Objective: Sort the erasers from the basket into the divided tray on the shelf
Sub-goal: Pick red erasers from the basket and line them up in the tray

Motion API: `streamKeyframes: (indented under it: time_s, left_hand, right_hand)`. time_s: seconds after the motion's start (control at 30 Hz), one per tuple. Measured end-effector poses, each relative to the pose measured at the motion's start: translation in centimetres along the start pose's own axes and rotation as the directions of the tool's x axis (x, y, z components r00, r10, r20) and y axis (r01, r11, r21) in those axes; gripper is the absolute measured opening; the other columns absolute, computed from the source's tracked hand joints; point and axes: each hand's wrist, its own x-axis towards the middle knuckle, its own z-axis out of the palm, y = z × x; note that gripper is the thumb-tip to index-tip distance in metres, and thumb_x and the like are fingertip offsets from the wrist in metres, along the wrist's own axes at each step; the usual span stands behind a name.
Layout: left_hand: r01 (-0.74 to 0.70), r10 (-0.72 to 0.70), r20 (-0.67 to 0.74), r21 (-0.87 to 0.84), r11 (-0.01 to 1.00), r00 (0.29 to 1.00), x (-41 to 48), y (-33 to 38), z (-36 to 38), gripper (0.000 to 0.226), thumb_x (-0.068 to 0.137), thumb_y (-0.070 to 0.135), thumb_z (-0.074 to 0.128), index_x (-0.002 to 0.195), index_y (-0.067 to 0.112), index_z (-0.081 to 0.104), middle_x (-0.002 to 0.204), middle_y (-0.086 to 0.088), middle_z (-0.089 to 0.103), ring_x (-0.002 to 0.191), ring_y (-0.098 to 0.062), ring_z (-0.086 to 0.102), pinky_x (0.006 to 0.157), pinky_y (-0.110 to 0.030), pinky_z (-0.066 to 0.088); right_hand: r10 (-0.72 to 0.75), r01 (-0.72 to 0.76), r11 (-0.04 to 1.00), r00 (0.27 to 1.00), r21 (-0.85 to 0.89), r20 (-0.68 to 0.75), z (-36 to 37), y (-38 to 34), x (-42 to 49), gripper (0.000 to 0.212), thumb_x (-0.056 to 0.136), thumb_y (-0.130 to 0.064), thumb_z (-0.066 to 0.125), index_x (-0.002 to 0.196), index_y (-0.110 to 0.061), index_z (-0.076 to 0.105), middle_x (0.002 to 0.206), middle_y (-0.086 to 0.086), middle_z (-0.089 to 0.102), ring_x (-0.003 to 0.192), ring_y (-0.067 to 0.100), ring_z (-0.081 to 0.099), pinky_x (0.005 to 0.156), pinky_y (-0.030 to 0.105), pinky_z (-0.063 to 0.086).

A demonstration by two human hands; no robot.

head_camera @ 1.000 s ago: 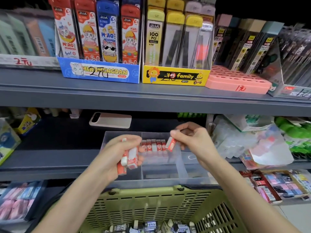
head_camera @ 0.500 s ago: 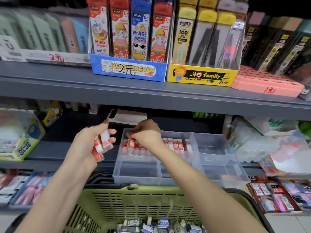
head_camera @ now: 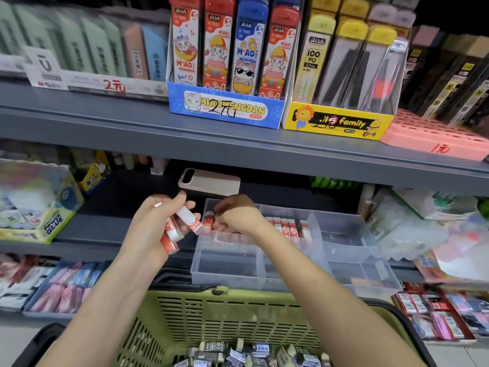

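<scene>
**Red erasers at the tray**

Head view: my left hand (head_camera: 156,223) grips several red erasers (head_camera: 182,225) just left of the clear tray (head_camera: 227,271) on the shelf (head_camera: 105,229). My right hand (head_camera: 235,215) curls into the far-left compartment beside the eraser row (head_camera: 288,229); I cannot tell if it pinches one. Dark erasers (head_camera: 238,350) lie in the near basket (head_camera: 211,313).

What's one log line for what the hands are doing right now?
left hand: holds red-and-white erasers | right hand: in divided tray, back-left compartment, grip unclear | basket: black-and-white erasers inside
</scene>
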Motion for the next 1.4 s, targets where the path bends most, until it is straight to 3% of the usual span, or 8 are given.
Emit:
streamKeyframes:
  time_s: [0.17, 0.3, 0.63, 0.83, 1.07, 1.13, 1.3, 1.4]
  left_hand:
    - [-0.032, 0.032, 0.006, -0.009, 0.999, 0.999, -0.1, -0.1, 0.1, 0.019, 0.085, 0.013, 0.067, 0.081, 0.014, 0.049, 0.074, -0.006, 0.074, 0.069, -0.019, 0.073, 0.059, -0.031, 0.057]
    - [-0.026, 0.028, 0.037, -0.051, 0.998, 0.999, -0.8, -0.5, 1.0, 0.018, 0.084, 0.013, 0.067, 0.079, 0.012, 0.05, 0.074, -0.009, 0.074, 0.065, -0.018, 0.072, 0.048, -0.025, 0.054]
    - [-0.137, 0.006, 0.372, 0.327, 0.935, 0.928, -3.1, -2.6, 5.5, 0.02, 0.086, 0.028, 0.066, 0.08, 0.009, 0.06, 0.066, -0.009, 0.063, 0.052, -0.02, 0.061, 0.043, -0.024, 0.043]
    - [-0.42, 0.003, 0.534, 0.661, 0.622, 0.845, -2.6, -3.3, 9.5, 0.013, 0.087, 0.032, 0.064, 0.08, 0.025, 0.07, 0.066, 0.016, 0.066, 0.048, -0.011, 0.062, 0.044, -0.016, 0.035]
    - [-0.645, -0.07, 0.657, 0.752, 0.138, 0.751, 0.1, -4.3, 13.2, 0.015, 0.091, 0.037, 0.057, 0.097, 0.029, 0.068, 0.092, 0.016, 0.063, 0.059, 0.007, 0.05, 0.056, -0.01, 0.034]
    - [-0.624, -0.112, 0.645, 0.761, 0.176, 0.756, 0.7, -4.4, 13.7, 0.016, 0.091, 0.033, 0.059, 0.1, 0.026, 0.07, 0.099, 0.013, 0.066, 0.063, 0.001, 0.056, 0.055, -0.014, 0.037]
    - [-0.36, -0.183, 0.562, 0.713, 0.602, 0.807, 0.7, -5.2, 14.2, 0.012, 0.09, 0.03, 0.063, 0.085, 0.019, 0.066, 0.067, 0.006, 0.064, 0.036, -0.001, 0.05, 0.038, -0.017, 0.031]
    - [-0.134, -0.254, 0.525, 0.592, 0.794, 0.813, 0.5, -5.1, 14.5, 0.015, 0.089, 0.024, 0.066, 0.082, 0.01, 0.067, 0.071, -0.006, 0.064, 0.046, -0.012, 0.055, 0.038, -0.017, 0.029]
  right_hand:
    - [-0.298, 0.32, 0.904, 0.947, 0.284, -0.119, -0.6, -0.5, -5.0, 0.014, 0.089, -0.028, 0.06, 0.084, -0.016, 0.066, 0.061, -0.002, 0.066, 0.051, 0.008, 0.055, 0.046, 0.021, 0.045]
    - [-0.456, 0.481, 0.835, 0.877, 0.267, -0.153, -0.2, 0.4, -9.0, 0.017, 0.077, -0.016, 0.075, 0.083, -0.028, 0.064, 0.071, -0.005, 0.063, 0.062, 0.007, 0.054, 0.06, 0.023, 0.05]
    - [-0.19, 0.454, 0.797, 0.814, 0.398, -0.549, -8.5, 7.6, -11.2, 0.013, 0.089, -0.023, 0.06, 0.098, -0.014, 0.063, 0.084, 0.004, 0.071, 0.075, 0.018, 0.067, 0.071, 0.026, 0.054]
    - [-0.121, 0.393, 0.77, 0.863, 0.502, -0.49, -12.1, 9.9, -10.7, 0.014, 0.09, -0.012, 0.06, 0.101, -0.004, 0.059, 0.065, 0.009, 0.068, 0.058, 0.017, 0.064, 0.06, 0.022, 0.054]
    - [-0.174, 0.333, 0.933, 0.752, 0.138, -0.636, -13.7, 10.1, -8.9, 0.011, 0.087, -0.013, 0.064, 0.076, -0.013, 0.062, 0.052, -0.005, 0.06, 0.042, 0.004, 0.05, 0.044, 0.014, 0.039]
    - [-0.152, 0.302, 0.943, 0.767, 0.143, -0.623, -13.8, 10.2, -8.5, 0.014, 0.088, -0.009, 0.061, 0.076, -0.016, 0.061, 0.062, -0.002, 0.062, 0.046, 0.002, 0.051, 0.047, 0.016, 0.04]
    - [0.021, 0.327, 0.752, 0.856, 0.573, -0.517, -13.0, 10.0, -9.1, 0.015, 0.09, 0.004, 0.049, 0.083, -0.005, 0.059, 0.063, 0.006, 0.063, 0.05, 0.011, 0.06, 0.05, 0.02, 0.052]
    - [-0.045, 0.3, 0.77, 0.906, 0.563, -0.421, -12.4, 10.2, -10.3, 0.005, 0.084, -0.002, 0.063, 0.081, -0.001, 0.06, 0.065, 0.01, 0.065, 0.059, 0.017, 0.063, 0.06, 0.022, 0.054]
